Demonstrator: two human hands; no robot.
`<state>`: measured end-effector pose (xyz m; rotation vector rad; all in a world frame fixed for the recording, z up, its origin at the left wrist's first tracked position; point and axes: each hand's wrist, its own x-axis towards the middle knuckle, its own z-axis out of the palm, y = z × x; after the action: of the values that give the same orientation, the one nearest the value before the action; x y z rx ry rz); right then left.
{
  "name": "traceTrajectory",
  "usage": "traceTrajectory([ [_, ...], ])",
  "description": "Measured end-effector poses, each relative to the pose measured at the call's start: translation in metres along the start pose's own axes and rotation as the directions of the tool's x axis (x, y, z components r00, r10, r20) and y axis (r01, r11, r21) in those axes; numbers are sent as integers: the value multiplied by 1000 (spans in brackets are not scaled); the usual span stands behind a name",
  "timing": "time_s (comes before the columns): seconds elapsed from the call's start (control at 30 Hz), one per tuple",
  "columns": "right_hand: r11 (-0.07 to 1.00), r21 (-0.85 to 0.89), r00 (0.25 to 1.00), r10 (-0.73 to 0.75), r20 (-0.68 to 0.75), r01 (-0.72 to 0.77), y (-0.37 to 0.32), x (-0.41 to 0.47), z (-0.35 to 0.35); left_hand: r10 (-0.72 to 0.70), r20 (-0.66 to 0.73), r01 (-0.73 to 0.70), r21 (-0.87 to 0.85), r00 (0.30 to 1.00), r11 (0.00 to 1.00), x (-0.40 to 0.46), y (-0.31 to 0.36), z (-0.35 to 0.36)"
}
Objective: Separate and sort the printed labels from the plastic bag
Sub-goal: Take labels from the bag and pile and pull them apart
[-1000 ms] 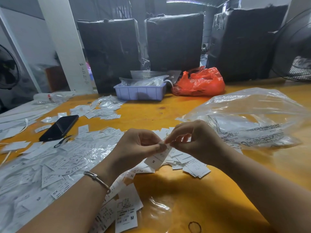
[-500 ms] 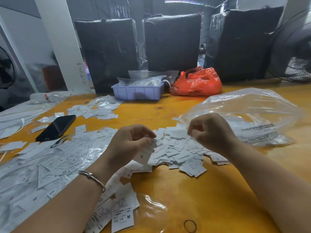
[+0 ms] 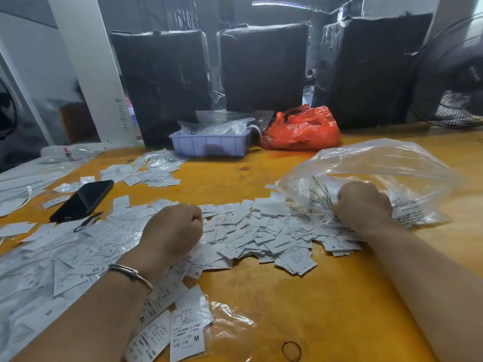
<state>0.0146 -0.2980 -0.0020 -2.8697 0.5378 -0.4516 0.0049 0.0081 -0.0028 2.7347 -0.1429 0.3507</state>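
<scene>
Right hand (image 3: 364, 205): fingers curled down at the mouth of the clear plastic bag (image 3: 379, 168), apparently gripping its film, contents of the grip hidden. Left hand (image 3: 173, 228): curled into a fist over the printed labels (image 3: 261, 231), anything inside it not visible. Between both fists, that loose pile on the yellow table (image 3: 313, 309); beyond the left knuckles, a black phone (image 3: 82, 201).

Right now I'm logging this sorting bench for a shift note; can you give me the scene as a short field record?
surface: yellow table
left hand: curled, over label pile; contents of its grip hidden
right hand: at mouth of clear plastic bag
behind: lilac tray, red bag
left side: black phone
</scene>
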Motion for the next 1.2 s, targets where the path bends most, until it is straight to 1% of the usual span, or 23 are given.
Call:
traceTrajectory([
  [0.13, 1000, -30, 1000, -3, -23, 2, 1, 2, 0, -29, 50, 27, 54, 998, 998, 2, -2, 2],
  [0.27, 999, -42, 997, -17, -82, 14, 1, 3, -1, -3, 48, -2, 114, 999, 994, 4, -2, 4],
  [0.33, 998, -49, 992, -31, -123, 25, 0, 4, -2, 27, 28, -29, 75, 999, 997, 4, -1, 5],
  [0.4, 999, -18, 979, -47, -198, 45, -4, 3, -3, 72, -4, -72, 9, 997, 997, 2, 1, 6],
  [0.43, 998, 36, 972, -42, -232, 52, -7, 3, -4, 101, -21, -101, -14, 995, 995, 1, 2, 6],
  [0.5, 983, 177, 974, 0, -227, 42, -15, -1, -6, 171, -51, -174, -48, 984, 984, -1, 4, 7],
  [0.53, 976, 205, 974, -32, -223, 78, -18, -3, -6, 209, -56, -213, -71, 976, 975, -1, 6, 8],
  [0.6, 939, 236, 948, -189, -255, 251, -25, -9, -5, 274, -47, -278, -141, 961, 950, -3, 9, 9],
  [0.63, 881, 333, 932, -259, -254, 336, -29, -14, -6, 298, -37, -300, -192, 954, 935, -3, 11, 10],
  [0.67, 785, 486, 923, -317, -220, 386, -34, -21, -8, 319, -24, -314, -251, 948, 916, -4, 13, 11],
  [0.7, 666, 633, 910, -379, -167, 394, -39, -28, -10, 335, -10, -321, -317, 942, 892, -5, 15, 12],
  [0.73, 555, 745, 891, -440, -115, 370, -46, -35, -12, 348, 4, -319, -384, 938, 866, -7, 18, 12],
  [0.77, 472, 814, 869, -488, -81, 340, -51, -42, -14, 353, 24, -305, -449, 935, 840, -9, 20, 11],
  [0.83, 363, 869, 818, -569, -78, 335, -60, -52, -16, 360, 81, -257, -559, 930, 789, -11, 25, 9],
  [0.93, 268, 908, 761, -644, -80, 323, -70, -63, -13, 377, 130, -204, -659, 917, 724, -14, 28, 5],
  [1.0, 267, 900, 744, -662, -88, 344, -73, -66, -11, 369, 118, -186, -701, 922, 689, -14, 29, 2],
  [1.07, 298, 873, 758, -641, -117, 387, -70, -62, -11, 331, 70, -188, -705, 941, 684, -13, 27, 0],
  [1.1, 339, 838, 761, -635, -132, 428, -66, -58, -12, 302, 35, -196, -688, 953, 699, -13, 25, 0],
  [1.13, 408, 771, 750, -648, -132, 488, -62, -54, -14, 269, 2, -200, -664, 963, 720, -12, 24, 0],
  [1.2, 560, 581, 708, -705, -40, 590, -51, -46, -14, 204, -49, -190, -626, 978, 756, -9, 20, 1],
])
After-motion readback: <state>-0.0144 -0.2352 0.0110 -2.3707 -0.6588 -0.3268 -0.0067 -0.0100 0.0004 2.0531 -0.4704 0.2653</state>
